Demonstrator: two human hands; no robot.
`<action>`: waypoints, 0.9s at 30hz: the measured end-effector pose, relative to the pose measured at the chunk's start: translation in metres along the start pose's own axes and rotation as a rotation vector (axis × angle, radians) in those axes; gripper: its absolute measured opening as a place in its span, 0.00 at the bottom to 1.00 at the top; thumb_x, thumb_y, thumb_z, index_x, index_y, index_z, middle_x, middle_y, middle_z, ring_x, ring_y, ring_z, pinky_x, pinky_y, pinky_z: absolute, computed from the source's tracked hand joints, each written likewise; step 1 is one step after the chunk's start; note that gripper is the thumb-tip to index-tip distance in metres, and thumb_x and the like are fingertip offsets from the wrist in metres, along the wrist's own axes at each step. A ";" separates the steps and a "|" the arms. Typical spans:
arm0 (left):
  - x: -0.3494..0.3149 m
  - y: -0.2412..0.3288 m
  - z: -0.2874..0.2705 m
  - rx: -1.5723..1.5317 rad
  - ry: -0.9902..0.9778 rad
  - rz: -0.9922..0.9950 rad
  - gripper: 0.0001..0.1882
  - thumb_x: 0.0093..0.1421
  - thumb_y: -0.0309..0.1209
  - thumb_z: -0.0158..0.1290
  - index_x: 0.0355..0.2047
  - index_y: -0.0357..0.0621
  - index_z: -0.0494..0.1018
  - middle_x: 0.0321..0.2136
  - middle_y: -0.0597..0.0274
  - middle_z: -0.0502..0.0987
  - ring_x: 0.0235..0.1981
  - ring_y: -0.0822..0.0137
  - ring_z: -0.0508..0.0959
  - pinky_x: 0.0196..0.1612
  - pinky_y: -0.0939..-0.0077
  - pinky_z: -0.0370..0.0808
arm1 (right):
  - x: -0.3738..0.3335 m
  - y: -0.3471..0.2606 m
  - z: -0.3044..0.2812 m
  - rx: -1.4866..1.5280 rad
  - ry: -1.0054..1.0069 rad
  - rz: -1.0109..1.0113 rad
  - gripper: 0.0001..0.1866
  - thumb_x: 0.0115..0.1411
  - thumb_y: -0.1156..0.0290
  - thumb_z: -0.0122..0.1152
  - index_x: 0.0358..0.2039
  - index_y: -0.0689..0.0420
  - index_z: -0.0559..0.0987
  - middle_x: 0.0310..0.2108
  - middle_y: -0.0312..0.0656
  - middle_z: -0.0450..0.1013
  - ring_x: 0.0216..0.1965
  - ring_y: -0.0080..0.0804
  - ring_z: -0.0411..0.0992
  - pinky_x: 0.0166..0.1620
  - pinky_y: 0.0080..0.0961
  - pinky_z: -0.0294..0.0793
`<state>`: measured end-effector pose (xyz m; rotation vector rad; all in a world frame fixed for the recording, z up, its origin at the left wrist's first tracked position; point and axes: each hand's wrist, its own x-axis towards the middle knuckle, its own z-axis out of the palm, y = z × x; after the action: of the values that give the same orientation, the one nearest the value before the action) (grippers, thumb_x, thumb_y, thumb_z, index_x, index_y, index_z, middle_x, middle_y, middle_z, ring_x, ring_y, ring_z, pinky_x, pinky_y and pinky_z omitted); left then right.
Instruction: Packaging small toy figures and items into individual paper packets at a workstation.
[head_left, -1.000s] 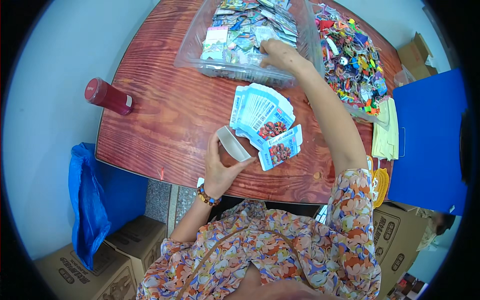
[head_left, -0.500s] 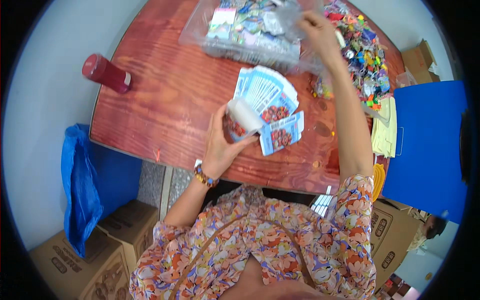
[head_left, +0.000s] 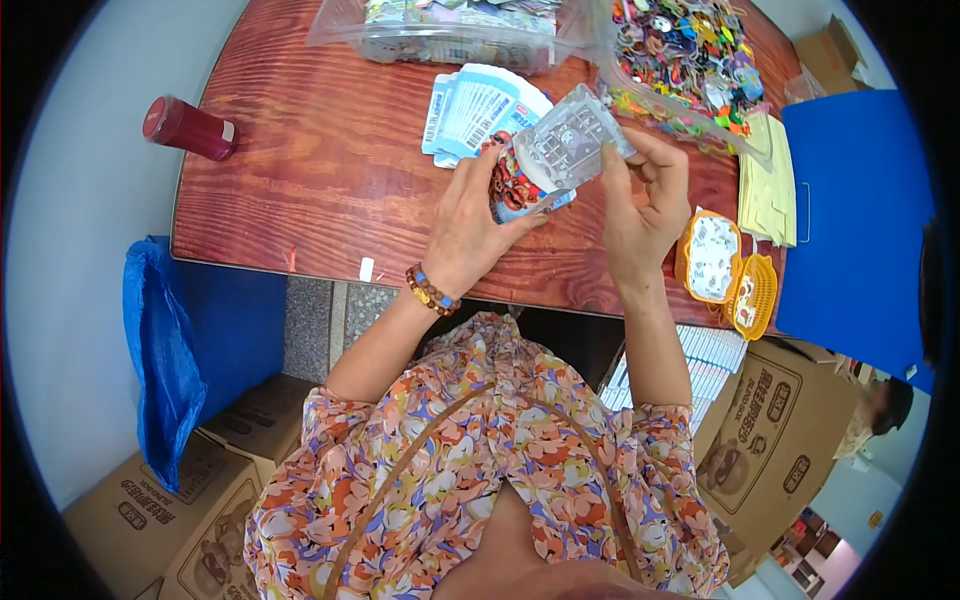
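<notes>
My left hand (head_left: pixel 465 215) is wrapped round a small blue carton (head_left: pixel 512 192) with a red picture on its side; its open white inside faces up. A clear plastic packet (head_left: pixel 572 138) with grey printed figures is pinched at its edge between the thumb and fingers of my right hand (head_left: pixel 648 200). The packet's lower end overlaps the carton's mouth; whether it is inside I cannot tell. Just beyond lies a fanned stack of flat blue cartons (head_left: pixel 478 108), partly hidden by the packet and my left hand.
A clear bin (head_left: pixel 450 50) of packets stands at the back, beside a tray (head_left: pixel 735 135) of small colourful pieces. A red bottle (head_left: pixel 190 128) lies at left. Yellow sheets (head_left: pixel 765 190) and an open yellow basket (head_left: pixel 690 255) are at right. A blue bag (head_left: pixel 160 350) hangs left.
My right hand has come back from the bin with a clear packet and now meets the carton in my left hand. The view has shifted, showing the yellow basket fully.
</notes>
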<state>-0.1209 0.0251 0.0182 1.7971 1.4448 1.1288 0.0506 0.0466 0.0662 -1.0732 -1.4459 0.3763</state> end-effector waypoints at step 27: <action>0.011 0.008 0.010 0.036 -0.169 0.090 0.45 0.45 0.35 0.73 0.61 0.37 0.64 0.49 0.45 0.73 0.48 0.48 0.76 0.50 0.59 0.75 | 0.189 0.222 -0.059 -1.103 -0.846 0.170 0.15 0.58 0.66 0.60 0.40 0.62 0.83 0.37 0.51 0.80 0.41 0.48 0.79 0.45 0.41 0.77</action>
<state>-0.1079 0.0342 0.0227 1.9502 1.3047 0.9729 0.2205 0.2864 0.0236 -2.0735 -2.4325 0.1126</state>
